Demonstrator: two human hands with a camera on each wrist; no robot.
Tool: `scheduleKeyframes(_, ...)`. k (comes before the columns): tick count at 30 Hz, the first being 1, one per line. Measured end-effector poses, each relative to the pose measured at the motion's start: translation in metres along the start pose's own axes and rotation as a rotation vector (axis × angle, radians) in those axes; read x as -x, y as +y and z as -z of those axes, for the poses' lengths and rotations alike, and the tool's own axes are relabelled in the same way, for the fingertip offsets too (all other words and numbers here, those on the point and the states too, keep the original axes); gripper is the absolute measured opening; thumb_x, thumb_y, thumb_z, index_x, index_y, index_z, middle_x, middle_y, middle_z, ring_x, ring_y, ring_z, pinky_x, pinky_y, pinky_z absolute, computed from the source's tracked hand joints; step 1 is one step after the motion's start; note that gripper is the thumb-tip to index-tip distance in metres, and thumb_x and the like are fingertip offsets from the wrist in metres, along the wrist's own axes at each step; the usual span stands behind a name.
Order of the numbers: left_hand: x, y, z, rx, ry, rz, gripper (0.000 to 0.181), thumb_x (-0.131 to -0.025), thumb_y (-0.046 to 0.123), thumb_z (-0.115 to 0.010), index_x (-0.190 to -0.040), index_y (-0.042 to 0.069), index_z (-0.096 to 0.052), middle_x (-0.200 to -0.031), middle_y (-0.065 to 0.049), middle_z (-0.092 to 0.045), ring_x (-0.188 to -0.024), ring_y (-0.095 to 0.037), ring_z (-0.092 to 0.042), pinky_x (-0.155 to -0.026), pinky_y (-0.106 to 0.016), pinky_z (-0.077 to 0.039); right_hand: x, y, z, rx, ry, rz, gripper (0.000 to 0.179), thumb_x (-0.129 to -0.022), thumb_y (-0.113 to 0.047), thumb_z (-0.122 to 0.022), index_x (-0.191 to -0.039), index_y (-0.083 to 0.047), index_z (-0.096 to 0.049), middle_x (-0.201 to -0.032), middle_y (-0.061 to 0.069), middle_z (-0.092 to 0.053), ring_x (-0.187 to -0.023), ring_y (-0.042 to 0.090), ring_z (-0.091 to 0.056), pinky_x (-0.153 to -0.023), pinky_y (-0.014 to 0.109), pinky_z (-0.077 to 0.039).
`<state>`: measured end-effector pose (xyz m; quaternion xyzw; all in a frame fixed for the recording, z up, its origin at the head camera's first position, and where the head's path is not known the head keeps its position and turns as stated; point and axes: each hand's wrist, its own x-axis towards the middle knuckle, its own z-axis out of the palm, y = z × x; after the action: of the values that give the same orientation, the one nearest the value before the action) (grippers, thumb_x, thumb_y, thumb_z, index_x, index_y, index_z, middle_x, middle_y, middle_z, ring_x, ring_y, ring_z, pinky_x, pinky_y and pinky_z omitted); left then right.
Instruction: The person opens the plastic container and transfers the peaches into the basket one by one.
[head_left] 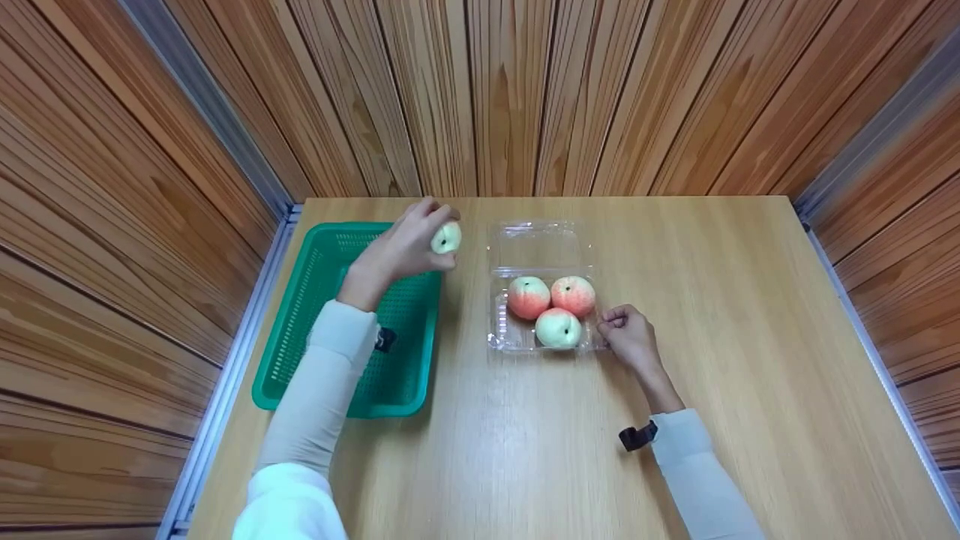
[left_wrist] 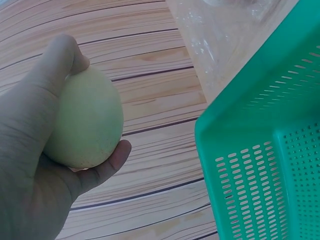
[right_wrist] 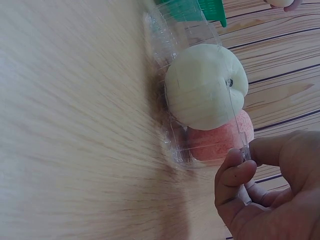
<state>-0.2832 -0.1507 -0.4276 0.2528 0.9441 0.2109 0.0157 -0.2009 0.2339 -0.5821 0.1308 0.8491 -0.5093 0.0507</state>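
Observation:
My left hand (head_left: 409,244) grips a pale peach (head_left: 446,238) above the far right corner of a green plastic basket (head_left: 431,360). In the left wrist view the thumb and fingers curl round that peach (left_wrist: 90,117). A clear plastic clamshell box (head_left: 501,330) lies with its lid (head_left: 536,244) folded back. Inside the box sit a red-and-cream peach (head_left: 529,298), a second reddish peach (head_left: 574,295) and a paler one (head_left: 559,328) nearer me. My right hand (head_left: 630,336) pinches the box's right rim, seen closely in the right wrist view between thumb and fingers (right_wrist: 237,175).
The basket stands left of the box on a wooden table (head_left: 510,450), and its inside is partly hidden by my left arm. Wood-plank walls (head_left: 510,97) rise behind and at both sides. Dark wrist cameras (head_left: 637,436) sit at both cuffs.

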Motion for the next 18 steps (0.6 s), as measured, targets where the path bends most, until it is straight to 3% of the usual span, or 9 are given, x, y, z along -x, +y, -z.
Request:
scheduleKeyframes(7, 0.002, -0.005, 0.002, 0.012, 0.011, 0.016, 0.056, -0.088, 0.024, -0.079, -0.14, 0.016, -0.059, -0.134, -0.012, -0.055, -0.114, -0.028, -0.054, -0.089, -0.044, -0.058, -0.001, 0.001, -0.001, 0.002, 0.003, -0.003, 0.021, -0.094, -0.005, -0.067, -0.112, 0.006, -0.063, -0.087, 0.003, -0.062, -0.068, 0.007, -0.057, -0.056, 0.018, -0.047)
scheduleKeyframes(18, 0.004, -0.015, 0.005, 0.003, 0.016, 0.033, 0.058, -0.086, 0.023, -0.081, -0.14, 0.015, -0.059, -0.135, -0.013, -0.054, -0.115, -0.03, -0.055, -0.092, -0.047, -0.059, 0.0, -0.001, 0.001, -0.016, -0.016, -0.019, 0.023, -0.096, -0.004, -0.066, -0.115, 0.007, -0.061, -0.09, 0.004, -0.061, -0.069, 0.009, -0.058, -0.055, 0.019, -0.048)
